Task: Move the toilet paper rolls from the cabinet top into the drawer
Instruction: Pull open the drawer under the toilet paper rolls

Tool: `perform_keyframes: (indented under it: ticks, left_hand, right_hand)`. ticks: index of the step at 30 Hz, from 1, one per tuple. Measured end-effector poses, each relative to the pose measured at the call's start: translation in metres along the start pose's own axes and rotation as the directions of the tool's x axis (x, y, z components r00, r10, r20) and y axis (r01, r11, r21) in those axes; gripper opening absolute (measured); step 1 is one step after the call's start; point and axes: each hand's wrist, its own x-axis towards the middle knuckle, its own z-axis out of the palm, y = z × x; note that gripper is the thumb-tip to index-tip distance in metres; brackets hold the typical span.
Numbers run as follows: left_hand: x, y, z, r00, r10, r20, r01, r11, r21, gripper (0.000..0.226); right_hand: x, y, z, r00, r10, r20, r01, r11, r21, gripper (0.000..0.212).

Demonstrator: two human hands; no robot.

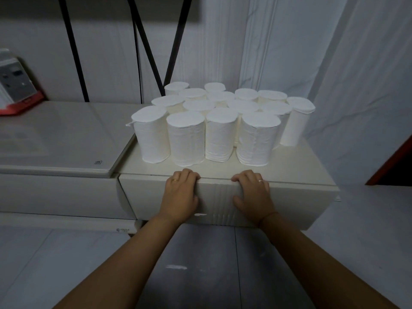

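Both hands, left hand point(181, 192) and right hand point(253, 192), are hooking curled fingers over the drawer front point(223, 201); toilet paper rolls point(214, 121) standing just beyond. Should be pulling evenly, slowly, avoiding toppling them.

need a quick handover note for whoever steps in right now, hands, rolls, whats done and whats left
Left hand and right hand: both grip the top edge of the drawer front, fingers hooked over it, holding no roll.
Toilet paper rolls: all upright, clustered on the cabinet top.
Done: nothing moved.
Left: get the drawer open; no opening shows yet. Then move every roll in.
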Motion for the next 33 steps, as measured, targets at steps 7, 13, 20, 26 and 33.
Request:
perform_keyframes:
  ticks: [7, 13, 20, 26, 33]
  left_hand:
    - [0.010, 0.008, 0.001, 0.998, -0.058, -0.025, 0.059, 0.998, 0.027, 0.034]
    - [0.015, 0.006, -0.001, 0.997, -0.072, 0.014, 0.072, 0.997, 0.002, 0.030]
    - [0.018, 0.006, -0.002, 0.996, -0.076, 0.050, 0.077, 0.997, -0.013, 0.027]
    - [0.018, 0.005, -0.003, 0.994, -0.071, 0.079, 0.074, 0.997, -0.038, 0.026]
    - [0.018, 0.004, -0.003, 0.993, -0.059, 0.104, 0.065, 0.997, -0.050, 0.028]
  right_hand:
    - [-0.001, -0.002, 0.013, 0.996, 0.018, -0.090, -0.026, 0.996, -0.085, 0.040]
    - [0.007, -0.004, 0.008, 0.998, 0.063, -0.016, -0.064, 0.997, -0.035, 0.035]
    - [0.008, -0.004, 0.008, 0.997, 0.083, -0.001, -0.083, 0.996, -0.018, 0.033]
    - [0.009, -0.005, 0.007, 0.997, 0.080, 0.005, -0.080, 0.997, -0.020, 0.036]
    - [0.009, -0.007, 0.004, 0.996, 0.084, 0.038, -0.084, 0.996, -0.021, 0.036]
